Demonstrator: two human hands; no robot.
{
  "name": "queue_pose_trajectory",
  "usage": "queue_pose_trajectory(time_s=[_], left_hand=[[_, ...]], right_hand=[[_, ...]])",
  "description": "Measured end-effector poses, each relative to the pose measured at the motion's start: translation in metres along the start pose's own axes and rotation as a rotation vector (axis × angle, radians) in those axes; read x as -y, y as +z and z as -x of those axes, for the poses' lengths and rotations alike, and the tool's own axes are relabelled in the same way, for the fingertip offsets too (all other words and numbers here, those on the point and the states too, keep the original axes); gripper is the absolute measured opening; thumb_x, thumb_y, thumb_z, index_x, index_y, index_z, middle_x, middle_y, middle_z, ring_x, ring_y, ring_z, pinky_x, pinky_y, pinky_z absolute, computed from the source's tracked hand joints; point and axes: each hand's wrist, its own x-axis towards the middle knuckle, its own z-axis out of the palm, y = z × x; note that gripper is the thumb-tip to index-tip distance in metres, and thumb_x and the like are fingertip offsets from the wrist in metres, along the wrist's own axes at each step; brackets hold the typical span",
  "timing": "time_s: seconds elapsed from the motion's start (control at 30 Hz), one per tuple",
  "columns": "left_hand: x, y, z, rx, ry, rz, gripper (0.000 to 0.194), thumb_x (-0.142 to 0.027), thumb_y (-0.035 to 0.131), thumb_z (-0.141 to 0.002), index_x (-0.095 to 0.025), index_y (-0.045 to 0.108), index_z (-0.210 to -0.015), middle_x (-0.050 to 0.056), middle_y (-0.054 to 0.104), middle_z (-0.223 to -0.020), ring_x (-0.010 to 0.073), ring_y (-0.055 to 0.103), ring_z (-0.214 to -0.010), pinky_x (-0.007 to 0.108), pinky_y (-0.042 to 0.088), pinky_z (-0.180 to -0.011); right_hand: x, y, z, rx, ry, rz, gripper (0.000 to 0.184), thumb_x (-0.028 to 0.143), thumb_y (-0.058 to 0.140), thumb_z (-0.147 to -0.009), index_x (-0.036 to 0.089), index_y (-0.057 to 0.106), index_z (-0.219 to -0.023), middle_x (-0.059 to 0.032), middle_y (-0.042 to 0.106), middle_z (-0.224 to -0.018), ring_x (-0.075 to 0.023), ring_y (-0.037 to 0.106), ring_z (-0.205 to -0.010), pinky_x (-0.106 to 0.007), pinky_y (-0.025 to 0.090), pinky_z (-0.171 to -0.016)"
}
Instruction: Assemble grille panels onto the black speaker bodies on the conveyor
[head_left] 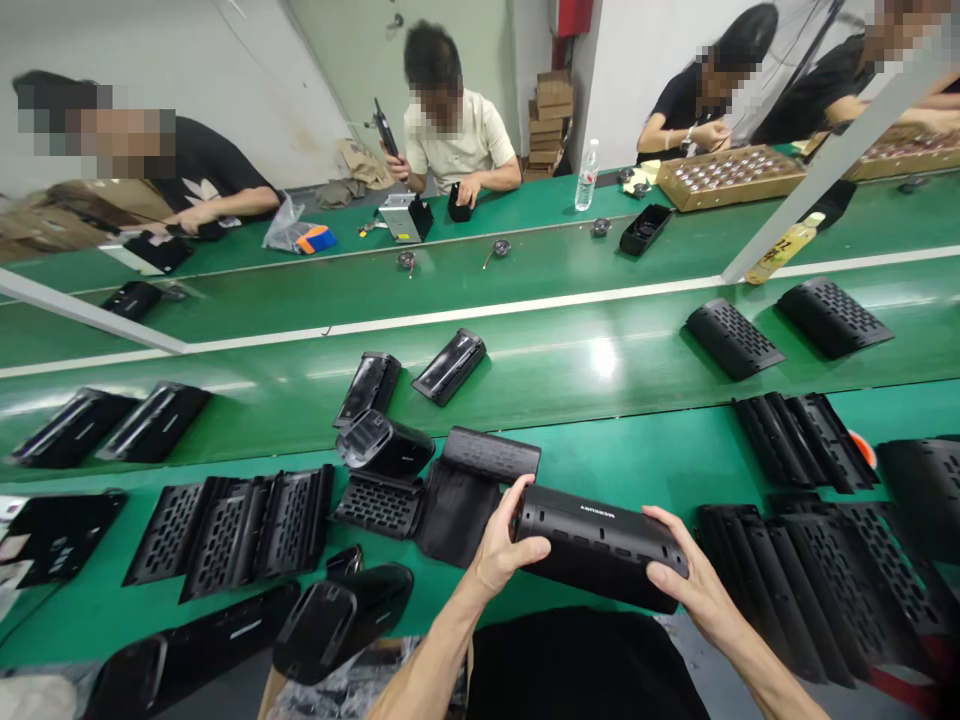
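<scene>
A long black speaker housing (600, 540) with white lettering and a row of slots is held level in front of my body. My left hand (504, 545) grips its left end, thumb on the near face. At the right end, my right hand (686, 565) is closed round it in the same way. Just beyond my left hand lie a black perforated grille panel (491, 452) and a flat black sheet (455, 515). Another perforated grille (379, 502) rests to their left. The underside of the housing is hidden.
Stacked grille panels lie left (240, 520) and right (817, 570) on the green table. Glossy black housings (343, 612) sit at the near left edge. Black parts (450, 366) rest on the green conveyor belt (570, 360). Co-workers sit across, near a water bottle (587, 178).
</scene>
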Motion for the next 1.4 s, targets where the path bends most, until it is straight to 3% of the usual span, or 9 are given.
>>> queue_pose_trajectory(time_s=[0.13,0.27,0.47,0.63,0.8,0.97,1.1,1.2,1.4], left_hand=[[-0.012,0.007,-0.035,-0.038,0.03,-0.004,0.111,-0.066,0.084,-0.076,-0.025,0.033,-0.167,0.017,0.045,-0.166,0.0408,0.043,-0.152,0.053,0.039,-0.123],[-0.026,0.018,-0.061,-0.263,0.172,0.116,0.11,-0.06,0.081,-0.083,-0.037,0.017,-0.169,0.016,0.028,-0.174,0.036,0.051,-0.146,0.05,0.053,-0.112],[0.001,0.028,-0.045,-0.37,-0.079,0.107,0.068,-0.059,0.083,-0.081,-0.021,0.068,-0.135,0.017,0.068,-0.14,0.0368,0.068,-0.126,0.042,0.065,-0.092],[0.03,0.021,-0.028,-0.613,-0.177,0.077,0.065,-0.068,0.086,-0.071,-0.02,0.078,-0.114,0.012,0.078,-0.118,0.0349,0.074,-0.112,0.035,0.067,-0.082],[0.035,0.023,-0.032,-0.58,-0.217,0.062,0.066,-0.07,0.087,-0.066,-0.019,0.079,-0.107,0.012,0.078,-0.119,0.0344,0.076,-0.106,0.035,0.067,-0.077],[0.038,0.016,-0.024,-0.58,-0.267,0.113,0.068,-0.069,0.09,-0.061,-0.019,0.079,-0.105,0.012,0.079,-0.114,0.0345,0.077,-0.103,0.037,0.067,-0.077],[0.045,0.006,-0.016,-0.533,-0.383,0.168,0.068,-0.064,0.095,-0.055,-0.018,0.079,-0.102,0.012,0.08,-0.114,0.0366,0.076,-0.108,0.039,0.068,-0.081],[0.047,0.011,-0.014,-0.489,-0.401,0.169,0.067,-0.064,0.095,-0.058,-0.018,0.079,-0.105,0.011,0.079,-0.117,0.0356,0.075,-0.112,0.039,0.068,-0.084],[0.041,0.041,-0.013,-0.393,-0.39,0.164,0.067,-0.064,0.093,-0.064,-0.017,0.078,-0.11,0.014,0.077,-0.123,0.0348,0.075,-0.111,0.04,0.067,-0.085]], right_hand=[[-0.003,0.001,-0.037,-0.06,0.088,-0.226,0.074,0.072,0.069,-0.085,0.03,0.055,-0.144,-0.0133,0.061,-0.15,-0.04,0.059,-0.137,-0.057,0.052,-0.109],[0.03,0.01,-0.147,-0.195,0.32,-0.567,0.068,0.078,0.064,-0.085,0.03,0.054,-0.133,-0.0156,0.069,-0.133,-0.0388,0.07,-0.114,-0.064,0.062,-0.088],[0.073,0.006,-0.327,-0.369,0.303,-0.521,0.075,0.084,0.047,-0.094,0.029,0.035,-0.145,-0.0115,0.069,-0.12,-0.0249,0.07,-0.098,-0.051,0.066,-0.081],[0.062,-0.017,-0.361,-0.435,0.385,-0.317,0.073,0.074,0.05,-0.101,0.017,0.044,-0.146,-0.0106,0.07,-0.112,-0.0211,0.072,-0.084,-0.041,0.066,-0.071],[0.056,-0.07,-0.331,-0.47,0.326,-0.009,0.037,0.041,0.068,-0.104,0.018,0.065,-0.133,-0.0091,0.07,-0.125,-0.0223,0.073,-0.101,-0.042,0.063,-0.086],[0.063,-0.201,-0.233,-0.619,0.237,0.349,0.024,0.038,0.07,-0.101,0.018,0.073,-0.114,-0.0073,0.072,-0.124,-0.0244,0.07,-0.109,-0.043,0.058,-0.095],[0.056,-0.289,-0.126,-0.698,0.292,0.53,0.019,0.035,0.075,-0.085,0.017,0.074,-0.077,-0.0053,0.073,-0.075,-0.0263,0.07,-0.089,-0.034,0.051,-0.08],[0.032,-0.289,-0.055,-0.591,0.31,0.568,0.023,0.04,0.079,-0.072,0.02,0.07,-0.064,-0.0001,0.065,-0.057,-0.0207,0.064,-0.066,-0.03,0.046,-0.065],[-0.027,-0.217,0.029,-0.422,0.285,0.577,0.025,0.048,0.074,-0.069,0.024,0.068,-0.064,0.0022,0.063,-0.057,-0.0174,0.057,-0.056,-0.029,0.043,-0.058]])
